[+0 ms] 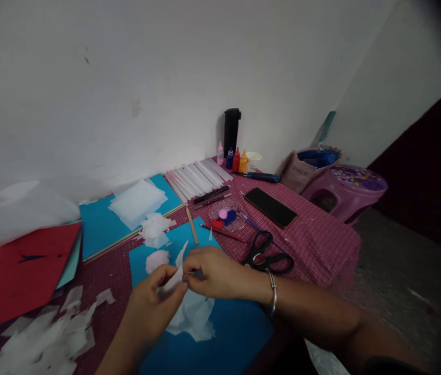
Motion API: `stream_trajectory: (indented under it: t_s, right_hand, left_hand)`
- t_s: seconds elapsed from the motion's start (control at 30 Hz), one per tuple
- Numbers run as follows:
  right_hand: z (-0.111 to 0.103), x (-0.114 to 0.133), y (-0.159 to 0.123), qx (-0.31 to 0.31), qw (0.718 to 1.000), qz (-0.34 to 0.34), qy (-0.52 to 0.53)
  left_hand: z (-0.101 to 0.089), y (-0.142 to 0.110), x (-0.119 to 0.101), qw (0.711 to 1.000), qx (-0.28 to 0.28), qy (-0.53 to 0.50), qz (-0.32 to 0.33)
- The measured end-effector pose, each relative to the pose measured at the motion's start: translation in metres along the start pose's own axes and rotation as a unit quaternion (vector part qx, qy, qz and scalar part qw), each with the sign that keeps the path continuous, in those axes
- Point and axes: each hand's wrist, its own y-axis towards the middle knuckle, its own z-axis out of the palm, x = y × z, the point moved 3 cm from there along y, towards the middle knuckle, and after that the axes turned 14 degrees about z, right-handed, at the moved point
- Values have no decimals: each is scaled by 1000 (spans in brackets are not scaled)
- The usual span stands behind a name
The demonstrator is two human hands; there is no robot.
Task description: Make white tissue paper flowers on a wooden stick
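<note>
A thin white piece of tissue paper is pinched between both hands above a blue sheet. My left hand grips its left side with thumb and fingers. From the right, my right hand, with a bangle on the wrist, is closed on the paper's other side; its fingertips are partly hidden. Below the hands lies more crumpled white tissue. A fluffy pale pink tissue ball rests just beyond my left hand. Beside my right wrist are black-handled scissors.
Loose tissue scraps lie at the front left, near a red sheet. Farther back are stacked tissue squares, white strips, a paint palette, a phone and paint bottles. A pink stool stands right of the table.
</note>
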Motion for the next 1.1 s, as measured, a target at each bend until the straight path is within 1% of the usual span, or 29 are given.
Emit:
stream_trajectory:
  t_s: [0.07, 0.17, 0.23, 0.33, 0.37, 0.4, 0.47, 0.5, 0.53, 0.6, 0.67, 0.73, 0.83, 0.97, 1.03, 1.1]
  right_hand:
    - [-1, 2, -1, -1, 1000, -14, -12]
    - [-3, -1, 1, -11, 1000, 23, 1]
    - [-6, -4, 3, -6, 998, 59, 23]
    - [-12, -12, 8, 30, 991, 89, 94]
    - [-16, -16, 10, 26, 987, 96, 125]
    - [-20, -20, 13, 9, 982, 105, 157]
    - [-29, -29, 17, -46, 969, 128, 207]
    - [-32, -32, 18, -55, 961, 136, 233]
    - [-33, -33, 19, -41, 953, 139, 265]
    - [-32, -30, 20, 41, 930, 134, 341]
    - [-29, -24, 18, 120, 899, 129, 400]
    - [-26, -20, 16, 157, 881, 136, 425]
    - [-20, -21, 15, 157, 874, 157, 432]
    - [-14, -26, 16, 134, 874, 189, 427]
    - [-14, -27, 17, 116, 876, 197, 426]
    - [-14, -29, 18, 92, 874, 213, 428]
  left_hand:
    - [-1, -1, 4, 1000, 7, -11, -23]
    - [-1, -2, 13, 993, 1, -94, -75]
    - [-1, -2, 18, 981, -15, -161, -103]
    - [-4, 0, 25, 956, -58, -252, -134]
    - [-6, 1, 29, 946, -73, -277, -151]
    - [-7, 2, 33, 935, -87, -298, -172]
    - [-10, 4, 41, 911, -118, -330, -218]
    - [-11, 4, 43, 900, -132, -345, -233]
    - [-11, 3, 44, 889, -140, -360, -245]
    - [-11, 1, 39, 875, -154, -389, -242]
    - [-9, -2, 31, 873, -148, -403, -230]
    - [-9, -4, 25, 879, -143, -400, -218]
    - [-8, -1, 28, 888, -128, -389, -210]
    - [-3, 4, 37, 906, -86, -369, -190]
    - [-1, 5, 35, 916, -78, -353, -175]
    - [1, 5, 29, 921, -72, -339, -176]
